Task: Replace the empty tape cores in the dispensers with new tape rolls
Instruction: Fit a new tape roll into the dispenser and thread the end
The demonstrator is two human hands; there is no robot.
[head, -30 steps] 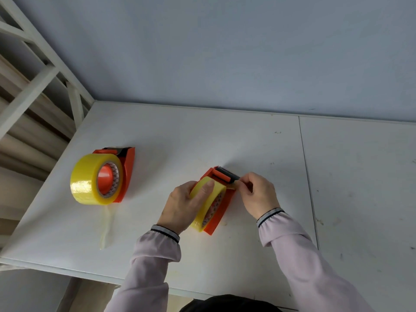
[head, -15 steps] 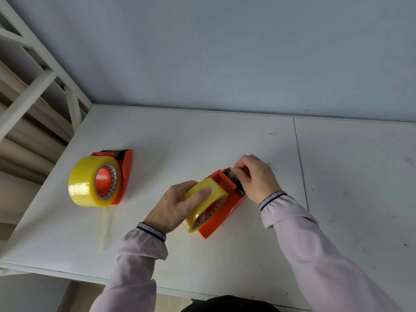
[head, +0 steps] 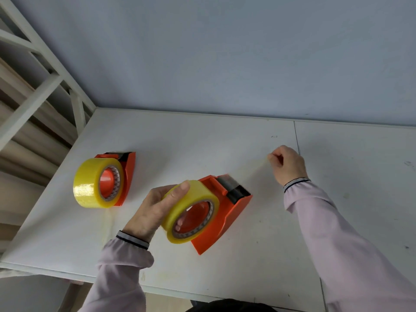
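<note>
On the white surface (head: pixel 202 140), the left hand (head: pixel 153 210) grips the near yellow tape roll (head: pixel 191 210) in its orange dispenser (head: pixel 227 219), the right hand (head: pixel 288 163) beyond pinches something unclear, and a second loaded dispenser (head: pixel 128 174) sits far left.

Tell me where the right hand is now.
In the head view the right hand is raised right of centre, up and right of the held dispenser's cutter, fingers pinched.
</note>
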